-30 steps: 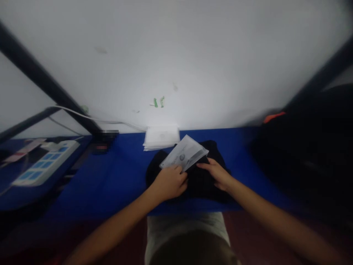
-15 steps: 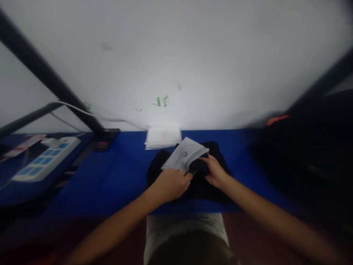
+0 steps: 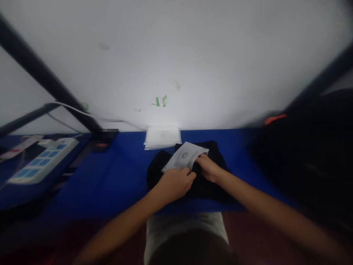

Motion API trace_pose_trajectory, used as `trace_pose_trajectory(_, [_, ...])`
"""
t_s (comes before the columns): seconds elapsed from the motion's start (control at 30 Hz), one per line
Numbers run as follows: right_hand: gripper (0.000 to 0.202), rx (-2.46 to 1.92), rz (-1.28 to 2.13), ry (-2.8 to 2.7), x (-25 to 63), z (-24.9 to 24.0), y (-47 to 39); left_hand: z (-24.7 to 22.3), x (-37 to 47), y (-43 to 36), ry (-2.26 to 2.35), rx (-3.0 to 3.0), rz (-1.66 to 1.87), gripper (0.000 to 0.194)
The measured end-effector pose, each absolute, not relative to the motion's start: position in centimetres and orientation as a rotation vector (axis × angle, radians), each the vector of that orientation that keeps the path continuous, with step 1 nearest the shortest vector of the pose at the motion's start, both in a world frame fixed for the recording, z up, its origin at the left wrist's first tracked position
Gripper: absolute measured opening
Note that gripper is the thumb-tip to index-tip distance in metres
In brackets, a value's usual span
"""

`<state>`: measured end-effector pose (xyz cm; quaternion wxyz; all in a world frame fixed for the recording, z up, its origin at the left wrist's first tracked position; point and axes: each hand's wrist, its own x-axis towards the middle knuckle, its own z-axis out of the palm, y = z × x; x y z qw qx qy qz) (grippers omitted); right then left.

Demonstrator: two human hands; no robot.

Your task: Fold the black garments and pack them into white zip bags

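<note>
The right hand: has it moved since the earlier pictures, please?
Yes: judged against the white stack by the wall, the right hand has moved leftward, closer to the stack.

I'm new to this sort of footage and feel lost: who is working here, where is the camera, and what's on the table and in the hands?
There is no machine, just bare-handed work, seen through one head-worn camera looking forward and down. The left hand grips a whitish printed bag by its near edge. The right hand has its fingers at the bag's open end; whether it holds anything is hidden. Beneath lies a dark cloth on a blue table. Behind sits a white stack, and to the left a power strip.
</note>
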<state>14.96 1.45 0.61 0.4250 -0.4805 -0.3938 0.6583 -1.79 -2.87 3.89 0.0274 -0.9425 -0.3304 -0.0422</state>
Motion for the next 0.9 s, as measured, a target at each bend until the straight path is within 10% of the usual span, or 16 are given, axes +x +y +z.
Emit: trace_pose_trajectory(0.9, [0.025, -1.092, 1.942, -0.956, 15.9, 2.3, 0.0, 2.7, -5.5, -3.7, -0.740, -2.723, -0.861, 0.016])
